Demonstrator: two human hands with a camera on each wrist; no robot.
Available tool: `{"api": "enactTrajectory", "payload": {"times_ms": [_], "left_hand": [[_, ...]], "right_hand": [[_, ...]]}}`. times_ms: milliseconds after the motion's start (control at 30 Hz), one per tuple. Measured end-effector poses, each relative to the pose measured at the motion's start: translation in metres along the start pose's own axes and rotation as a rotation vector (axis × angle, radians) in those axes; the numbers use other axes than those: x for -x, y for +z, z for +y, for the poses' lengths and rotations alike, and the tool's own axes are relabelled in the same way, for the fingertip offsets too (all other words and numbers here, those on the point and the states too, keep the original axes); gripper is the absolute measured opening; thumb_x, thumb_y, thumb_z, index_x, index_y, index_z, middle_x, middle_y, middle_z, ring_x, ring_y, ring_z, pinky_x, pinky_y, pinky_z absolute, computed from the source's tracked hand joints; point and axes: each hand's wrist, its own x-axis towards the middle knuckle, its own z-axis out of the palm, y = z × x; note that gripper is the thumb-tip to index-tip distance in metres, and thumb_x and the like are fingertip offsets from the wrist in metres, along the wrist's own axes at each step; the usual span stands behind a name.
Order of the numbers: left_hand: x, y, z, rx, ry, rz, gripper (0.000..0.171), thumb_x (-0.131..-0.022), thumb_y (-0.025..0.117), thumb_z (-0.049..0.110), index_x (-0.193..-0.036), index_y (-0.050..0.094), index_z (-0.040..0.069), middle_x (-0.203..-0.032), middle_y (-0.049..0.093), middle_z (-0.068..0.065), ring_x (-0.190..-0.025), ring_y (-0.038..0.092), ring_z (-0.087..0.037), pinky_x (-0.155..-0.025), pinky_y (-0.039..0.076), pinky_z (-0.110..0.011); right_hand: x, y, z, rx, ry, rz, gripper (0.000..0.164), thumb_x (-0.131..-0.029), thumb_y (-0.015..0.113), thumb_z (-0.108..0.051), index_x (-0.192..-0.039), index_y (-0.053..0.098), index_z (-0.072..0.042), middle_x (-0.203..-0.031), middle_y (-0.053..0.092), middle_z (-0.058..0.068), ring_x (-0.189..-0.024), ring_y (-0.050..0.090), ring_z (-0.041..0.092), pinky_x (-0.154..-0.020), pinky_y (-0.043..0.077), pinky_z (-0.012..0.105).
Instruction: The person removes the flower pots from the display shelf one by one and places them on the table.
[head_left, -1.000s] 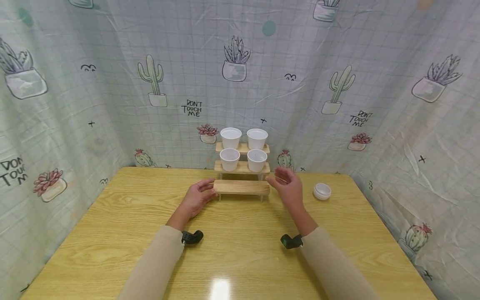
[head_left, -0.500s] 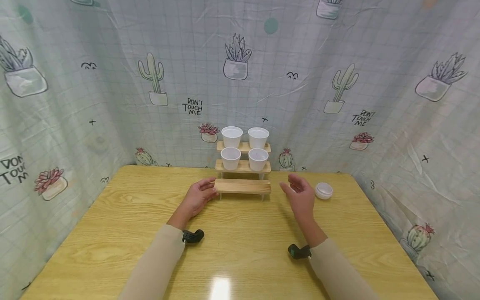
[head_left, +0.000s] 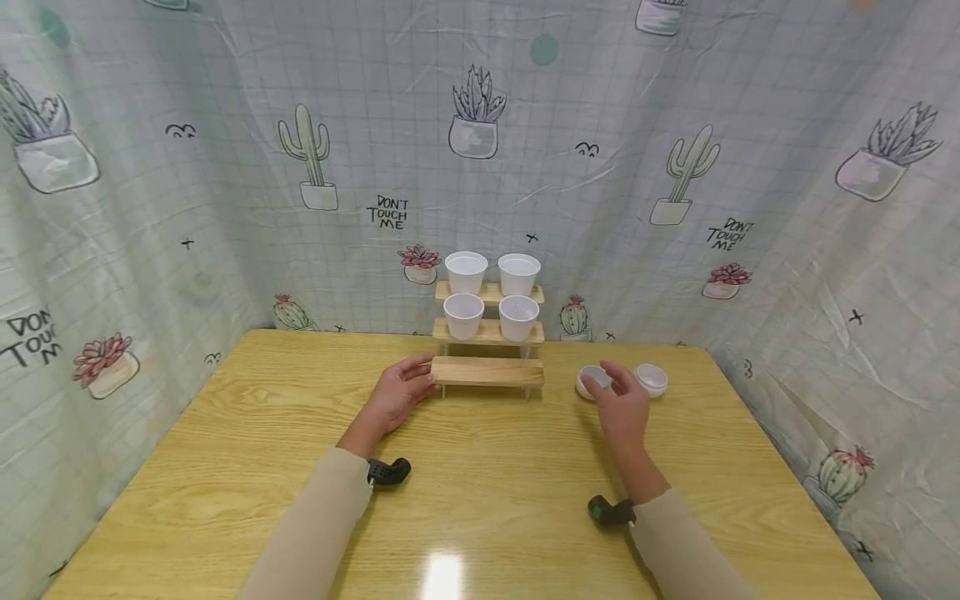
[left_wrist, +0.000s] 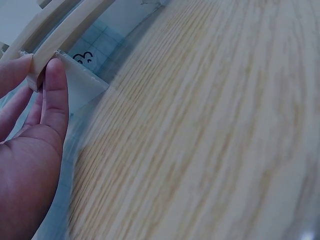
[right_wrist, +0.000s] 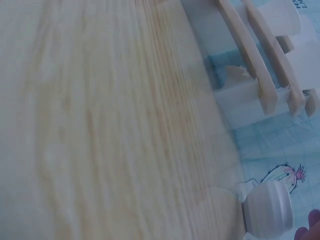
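My left hand (head_left: pixel 393 393) pinches the left end of the front wooden plank (head_left: pixel 487 372) of a small three-step rack. Thumb and fingers (left_wrist: pixel 56 92) lie on either side of that plank end in the left wrist view. My right hand (head_left: pixel 626 408) is at a low white cup (head_left: pixel 592 372) on the table, right of the rack. Its thumb overlaps the cup from the head view. Only fingertips (right_wrist: pixel 314 219) show in the right wrist view, with a gap between them and the cup (right_wrist: pixel 265 210). A second white cup (head_left: pixel 651 379) stands just right of the hand.
Two white cups (head_left: pixel 463 317) (head_left: pixel 518 318) stand on the rack's middle step and two more (head_left: pixel 466 273) (head_left: pixel 519 275) on its top step. A cactus-printed curtain (head_left: pixel 360 150) encloses the back and sides of the wooden table (head_left: pixel 262 433).
My right hand has moved right, away from the front plank's right end, to the loose cups. One low cup is visible now that did not show earlier. My left hand stays on the plank.
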Motion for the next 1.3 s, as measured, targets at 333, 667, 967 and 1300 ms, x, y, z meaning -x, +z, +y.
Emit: {"api": "enactTrajectory", "payload": {"times_ms": [333,667,967,1300], "left_hand": [[-0.001,-0.002,-0.005,0.05,0.058,-0.037,0.053,-0.098,0.064,-0.001,-0.148,0.046,-0.006,-0.117,0.058,-0.007,-0.095,0.066,-0.012,-0.092,0.063,-0.027],[-0.001,0.002,0.0,0.016,-0.012,-0.009,0.056,-0.101,0.057,-0.005,-0.153,0.038,-0.006,-0.118,0.056,-0.005,-0.094,0.064,-0.009,-0.097,0.061,-0.028],[0.0,0.002,0.001,0.024,-0.011,-0.002,0.055,-0.1,0.058,-0.005,-0.152,0.039,-0.006,-0.115,0.055,-0.004,-0.093,0.064,-0.01,-0.096,0.062,-0.028],[0.001,0.002,0.001,0.037,-0.01,0.006,0.055,-0.1,0.056,-0.008,-0.152,0.038,-0.007,-0.112,0.056,-0.004,-0.091,0.065,-0.01,-0.093,0.062,-0.026]], "right_hand": [[-0.008,-0.007,0.008,0.048,0.066,-0.023,0.056,-0.089,0.082,-0.022,-0.138,0.061,-0.005,-0.152,0.052,0.015,-0.144,0.045,0.032,-0.121,0.041,0.049],[-0.016,-0.006,0.012,0.081,0.164,-0.102,0.074,-0.087,0.084,-0.025,-0.15,0.049,-0.003,-0.16,0.042,0.018,-0.149,0.036,0.036,-0.123,0.039,0.049],[-0.022,-0.003,0.018,0.13,0.152,-0.147,0.08,-0.088,0.083,-0.021,-0.153,0.043,0.0,-0.16,0.039,0.022,-0.149,0.036,0.037,-0.125,0.036,0.049],[-0.025,-0.001,0.021,0.18,0.16,-0.142,0.078,-0.087,0.083,-0.016,-0.152,0.043,0.001,-0.157,0.042,0.023,-0.148,0.039,0.038,-0.125,0.037,0.05]]}}
